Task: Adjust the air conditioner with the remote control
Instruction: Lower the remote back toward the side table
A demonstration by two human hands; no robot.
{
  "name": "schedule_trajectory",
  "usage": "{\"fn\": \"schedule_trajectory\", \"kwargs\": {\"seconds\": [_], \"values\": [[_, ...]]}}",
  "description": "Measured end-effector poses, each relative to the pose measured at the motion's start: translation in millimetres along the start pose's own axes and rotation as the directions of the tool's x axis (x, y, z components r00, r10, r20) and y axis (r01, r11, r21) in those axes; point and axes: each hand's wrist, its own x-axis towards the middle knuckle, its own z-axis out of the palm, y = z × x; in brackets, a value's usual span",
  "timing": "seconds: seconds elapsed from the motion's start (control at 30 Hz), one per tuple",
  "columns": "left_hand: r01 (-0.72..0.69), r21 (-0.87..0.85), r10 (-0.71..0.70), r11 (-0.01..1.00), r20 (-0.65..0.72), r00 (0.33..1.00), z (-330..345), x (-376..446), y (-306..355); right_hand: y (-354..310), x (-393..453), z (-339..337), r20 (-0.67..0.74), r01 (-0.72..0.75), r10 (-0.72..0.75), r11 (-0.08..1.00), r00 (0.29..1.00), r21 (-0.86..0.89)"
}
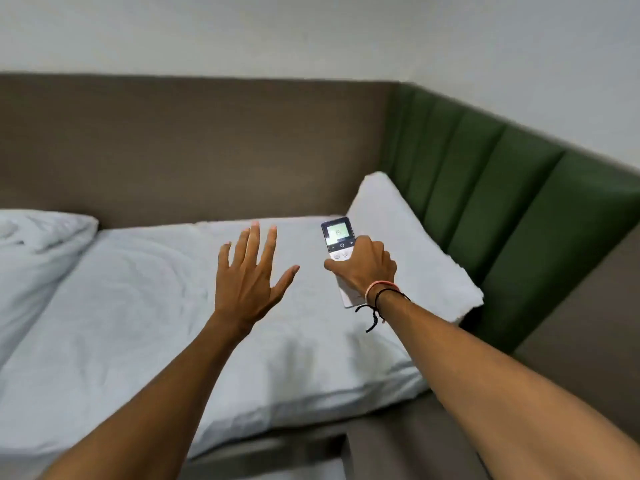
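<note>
Right of frame centre: right hand [363,268] wrapped firmly around slim white plastic remote control with lit screen [337,251], above white pillow [242,341]; thumb near buttons, probably ready for pressing. Left hand [247,271] at centre, fingers spread wide, holds nothing, likely just for balance. Remote long axis runs bottom to top of frame; screen end points up, toward brown padded wall panel [190,150]. Air conditioner not visible.
</note>
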Motion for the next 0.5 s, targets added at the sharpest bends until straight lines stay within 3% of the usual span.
{"fn": "schedule_trajectory", "kwargs": {"seconds": [0.13, 0.5], "values": [[-0.022, -0.063, 0.032, 0.998, 0.154, 0.988, 99.8, -47.4, 46.7, 108.9, -8.1, 54.3, 0.134, -0.163, 0.169, 0.985, 0.976, -0.054], [-0.040, -0.126, 0.088, 0.991, 0.403, 0.911, 312.8, -191.6, 132.4, 354.8, -72.0, 188.1, 0.257, -0.438, 0.503, 0.857, 0.825, -0.270]]}}
